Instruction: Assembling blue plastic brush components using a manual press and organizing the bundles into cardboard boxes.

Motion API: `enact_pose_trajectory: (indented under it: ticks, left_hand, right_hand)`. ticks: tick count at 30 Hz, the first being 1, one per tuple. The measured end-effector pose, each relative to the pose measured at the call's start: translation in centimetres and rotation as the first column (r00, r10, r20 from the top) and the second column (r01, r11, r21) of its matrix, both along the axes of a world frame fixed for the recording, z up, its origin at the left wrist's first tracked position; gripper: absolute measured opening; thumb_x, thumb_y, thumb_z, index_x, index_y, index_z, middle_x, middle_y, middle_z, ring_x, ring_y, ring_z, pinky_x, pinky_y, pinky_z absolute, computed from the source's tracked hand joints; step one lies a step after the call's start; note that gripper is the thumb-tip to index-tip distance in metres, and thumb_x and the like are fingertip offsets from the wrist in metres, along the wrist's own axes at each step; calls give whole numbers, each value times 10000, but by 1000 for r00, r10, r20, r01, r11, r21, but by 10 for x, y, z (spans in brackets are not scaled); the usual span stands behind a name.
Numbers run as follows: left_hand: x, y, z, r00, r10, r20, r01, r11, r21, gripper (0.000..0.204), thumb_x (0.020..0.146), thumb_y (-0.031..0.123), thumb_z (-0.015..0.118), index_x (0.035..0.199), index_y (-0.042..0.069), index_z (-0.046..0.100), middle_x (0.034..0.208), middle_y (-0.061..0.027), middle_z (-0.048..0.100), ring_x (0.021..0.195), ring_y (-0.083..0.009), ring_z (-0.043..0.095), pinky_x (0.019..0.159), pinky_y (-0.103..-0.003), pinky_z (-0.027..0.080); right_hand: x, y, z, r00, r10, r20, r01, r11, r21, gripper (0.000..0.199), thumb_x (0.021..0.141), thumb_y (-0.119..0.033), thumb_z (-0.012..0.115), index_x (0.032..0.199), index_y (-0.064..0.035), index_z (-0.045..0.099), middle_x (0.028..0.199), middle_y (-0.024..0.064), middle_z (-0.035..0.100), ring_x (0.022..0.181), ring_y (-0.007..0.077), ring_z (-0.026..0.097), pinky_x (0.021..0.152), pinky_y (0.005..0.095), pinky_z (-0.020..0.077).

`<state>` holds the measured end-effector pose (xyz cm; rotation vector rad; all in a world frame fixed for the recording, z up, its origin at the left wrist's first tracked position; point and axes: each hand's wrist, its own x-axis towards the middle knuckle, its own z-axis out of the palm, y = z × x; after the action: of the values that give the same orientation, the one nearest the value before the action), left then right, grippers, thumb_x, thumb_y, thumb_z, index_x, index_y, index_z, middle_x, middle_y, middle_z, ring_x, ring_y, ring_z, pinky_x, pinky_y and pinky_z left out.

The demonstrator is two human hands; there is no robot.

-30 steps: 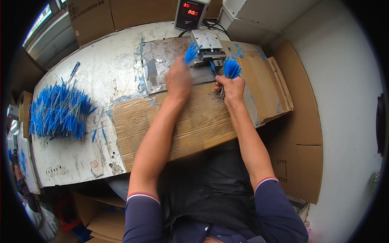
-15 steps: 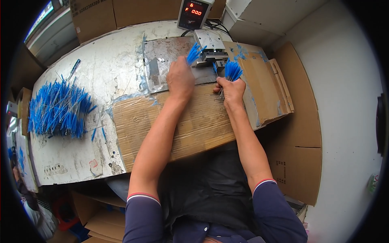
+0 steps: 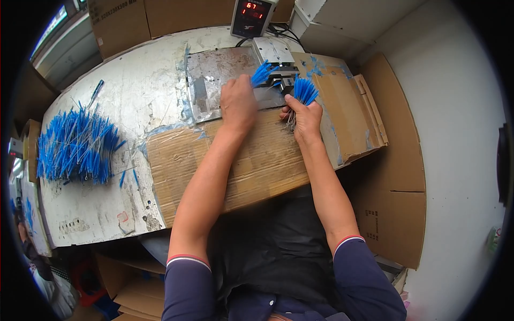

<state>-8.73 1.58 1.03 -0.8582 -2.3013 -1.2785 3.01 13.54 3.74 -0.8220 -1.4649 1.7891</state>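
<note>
My left hand point(image 3: 238, 104) is closed around a small bundle of thin blue-ended wires point(image 3: 262, 73), its fingers smeared by motion. The blue ends lean right towards a metal clamping fixture point(image 3: 287, 84). My right hand point(image 3: 308, 117) grips a thicker bundle of blue-ended wires point(image 3: 305, 91) just in front of the fixture, thumb on top. Its blue ends point up and the bare silver stems hang below the fist. One blue end lies at the fixture between the two hands; whether any finger holds it I cannot tell.
A large heap of blue-ended wires point(image 3: 80, 144) lies on the white worktable point(image 3: 155, 101) at left, with a pen-like tool point(image 3: 96, 91) behind it. Flattened cardboard point(image 3: 257, 155) covers the front edge. A counter box with red digits point(image 3: 250, 18) stands behind the fixture.
The left bundle has tilted right, nearer the fixture. A single blue-ended wire upright beside my right hand no longer stands there. The right thumb has lifted slightly, and the red digits have changed.
</note>
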Motion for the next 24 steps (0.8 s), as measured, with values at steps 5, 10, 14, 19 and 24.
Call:
enact_pose_trajectory:
  ticks: [5, 10, 14, 19, 24]
  left_hand:
    - [2, 2, 1, 995, -64, 78, 70, 995, -77, 137, 890, 32, 535, 996, 34, 622, 918, -207, 651, 901, -402, 616, 787, -503, 486]
    - [1, 2, 1, 993, -97, 64, 102, 991, -83, 117, 891, 28, 530, 976, 31, 611, 884, -205, 648, 893, -408, 619, 791, -522, 486]
    - [0, 1, -1, 996, -87, -11, 85, 991, -104, 181, 878, 40, 622, 1057, 42, 645, 877, -184, 671, 875, -372, 652, 769, -485, 517]
    - [1, 1, 0, 991, -118, -63, 110, 988, -109, 171, 890, 45, 593, 1051, 40, 651, 871, -178, 674, 871, -364, 657, 770, -477, 522]
    - [3, 1, 0, 989, -113, -95, 99, 985, -143, 125, 900, 30, 564, 1004, 33, 633, 877, -173, 676, 875, -360, 659, 771, -469, 526]
  right_hand:
    - [9, 7, -1, 994, 60, -92, -71, 990, -121, 105, 847, -31, 746, 907, -7, 662, 756, 81, 672, 576, 181, 649, 527, 335, 589]
    - [9, 7, 0, 996, -7, -87, -5, 991, -136, 124, 835, -15, 743, 936, 3, 674, 760, 83, 676, 582, 184, 656, 532, 333, 591]
    - [11, 7, 1, 997, 36, -62, -45, 989, -139, 145, 818, 4, 735, 951, 7, 677, 758, 80, 676, 580, 179, 662, 499, 321, 580]
    - [17, 3, 2, 997, 61, -39, -65, 992, -107, 146, 809, 5, 733, 934, -3, 658, 744, 78, 673, 573, 167, 660, 480, 314, 570]
    - [18, 2, 5, 994, 99, -37, -102, 986, -128, 142, 809, 4, 727, 919, -15, 640, 736, 75, 669, 557, 168, 656, 473, 312, 564]
